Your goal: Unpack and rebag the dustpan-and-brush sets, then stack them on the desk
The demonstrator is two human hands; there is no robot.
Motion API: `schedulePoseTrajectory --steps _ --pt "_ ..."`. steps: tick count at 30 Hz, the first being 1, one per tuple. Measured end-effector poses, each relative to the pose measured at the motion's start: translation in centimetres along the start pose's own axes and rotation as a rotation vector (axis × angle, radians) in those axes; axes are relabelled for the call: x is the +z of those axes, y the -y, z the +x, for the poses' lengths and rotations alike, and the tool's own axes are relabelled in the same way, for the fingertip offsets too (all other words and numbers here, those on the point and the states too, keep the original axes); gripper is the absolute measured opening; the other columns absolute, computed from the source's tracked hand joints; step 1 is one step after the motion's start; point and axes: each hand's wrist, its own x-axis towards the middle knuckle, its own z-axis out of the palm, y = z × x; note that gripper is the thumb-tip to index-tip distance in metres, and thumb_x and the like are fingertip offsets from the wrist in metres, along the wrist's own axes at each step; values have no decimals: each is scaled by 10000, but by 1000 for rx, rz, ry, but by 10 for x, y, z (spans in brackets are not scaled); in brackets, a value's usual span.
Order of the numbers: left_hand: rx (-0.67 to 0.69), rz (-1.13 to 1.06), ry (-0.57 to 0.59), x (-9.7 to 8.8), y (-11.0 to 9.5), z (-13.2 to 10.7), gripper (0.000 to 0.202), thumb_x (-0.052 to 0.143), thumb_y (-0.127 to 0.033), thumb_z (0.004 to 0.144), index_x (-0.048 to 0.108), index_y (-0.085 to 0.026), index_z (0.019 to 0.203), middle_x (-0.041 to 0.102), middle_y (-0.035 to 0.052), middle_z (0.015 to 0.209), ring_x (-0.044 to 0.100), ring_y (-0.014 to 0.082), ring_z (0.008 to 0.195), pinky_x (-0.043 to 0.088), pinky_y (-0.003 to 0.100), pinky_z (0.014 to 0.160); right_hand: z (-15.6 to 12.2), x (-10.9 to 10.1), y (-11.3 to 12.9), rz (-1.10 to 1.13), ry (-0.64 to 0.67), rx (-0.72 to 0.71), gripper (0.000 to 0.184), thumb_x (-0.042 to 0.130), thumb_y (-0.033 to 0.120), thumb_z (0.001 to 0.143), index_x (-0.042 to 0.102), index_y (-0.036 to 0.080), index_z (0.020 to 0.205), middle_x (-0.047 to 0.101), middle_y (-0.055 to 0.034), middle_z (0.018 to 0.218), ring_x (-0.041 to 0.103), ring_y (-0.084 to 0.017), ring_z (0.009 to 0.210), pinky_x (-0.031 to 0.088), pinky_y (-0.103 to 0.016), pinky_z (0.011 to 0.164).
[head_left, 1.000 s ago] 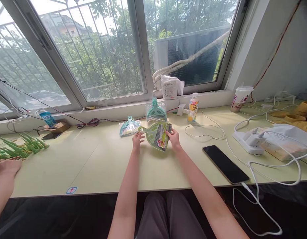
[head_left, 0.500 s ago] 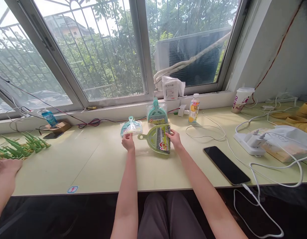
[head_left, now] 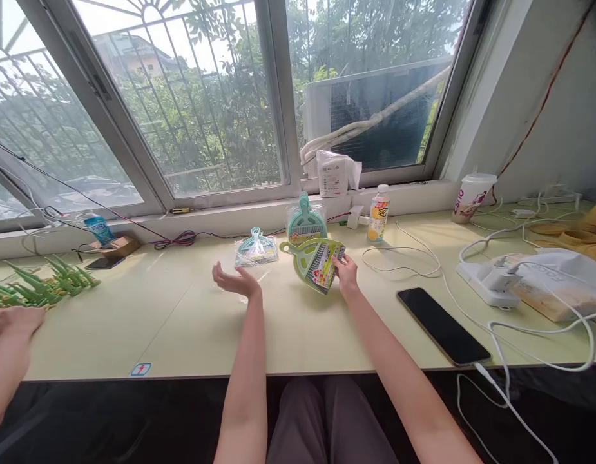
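My right hand (head_left: 346, 273) grips the right edge of a light green mini dustpan and brush set (head_left: 315, 263) in clear wrapping, tilted up off the pale yellow table (head_left: 191, 322). My left hand (head_left: 236, 281) hovers palm up, fingers apart, holding nothing, just in front of a teal dustpan set (head_left: 256, 249) lying flat in its bag. A second teal dustpan set (head_left: 305, 222) stands behind against the window ledge.
A black phone (head_left: 442, 326) lies right of my arm, with white cables and a power strip (head_left: 486, 278) beyond. A small drink bottle (head_left: 377, 222) and a paper cup (head_left: 469, 196) stand by the ledge. Another person's hand (head_left: 12, 320) rests at far left near green plastic pieces (head_left: 41, 287).
My left hand has let go of the green dustpan's handle, moved left and turned palm up. My right hand has tilted the green set upward.
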Motion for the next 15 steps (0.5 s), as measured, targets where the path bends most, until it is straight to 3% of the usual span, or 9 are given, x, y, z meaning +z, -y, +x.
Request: schedulePoseTrajectory --steps 2,4,5,7,9,12,15 --pt "-7 -120 68 16 -11 -9 421 306 -423 963 481 -227 1292 565 113 1250 574 203 1084 489 344 879 -4 4 -1 39 18 24 378 756 290 610 610 174 939 701 -56 809 653 -195 705 539 -281 581" --pt "-143 -478 458 33 -19 -22 510 320 -510 934 409 -233 1353 579 125 1248 602 220 1056 501 345 845 -7 7 -3 58 37 43 375 762 287 610 599 178 930 697 -49 793 651 -190 697 539 -275 573" --pt "-222 -558 653 40 -22 -29 558 359 -552 907 386 -239 1368 573 130 1261 614 230 1036 511 350 817 -9 9 -4 62 49 47 374 763 288 611 595 181 927 697 -46 791 651 -188 698 539 -273 575" --pt "-310 -611 805 50 -23 -40 621 485 -559 850 358 -256 1377 560 118 1287 621 235 1018 520 348 787 -11 11 -5 56 75 47 370 759 295 618 587 188 929 698 -40 801 655 -183 705 542 -271 588" --pt "-351 -605 812 54 -21 -43 636 566 -524 807 386 -258 1356 590 103 1245 630 225 977 524 339 757 -9 10 -4 -3 78 75 321 729 323 654 588 190 909 698 -39 801 657 -177 687 541 -273 586" --pt "-377 -591 723 51 -14 -36 532 565 -511 785 529 -216 1227 658 89 1112 642 210 905 521 323 717 0 0 -1 -244 6 131 228 626 414 747 596 192 787 679 -36 709 634 -162 573 509 -267 512" --pt "-373 -609 592 47 -7 -25 456 557 -526 756 644 -160 1013 701 91 976 649 215 871 506 331 749 13 -17 3 -461 -129 37 329 510 519 807 568 219 685 625 -17 562 571 -147 462 431 -242 423"
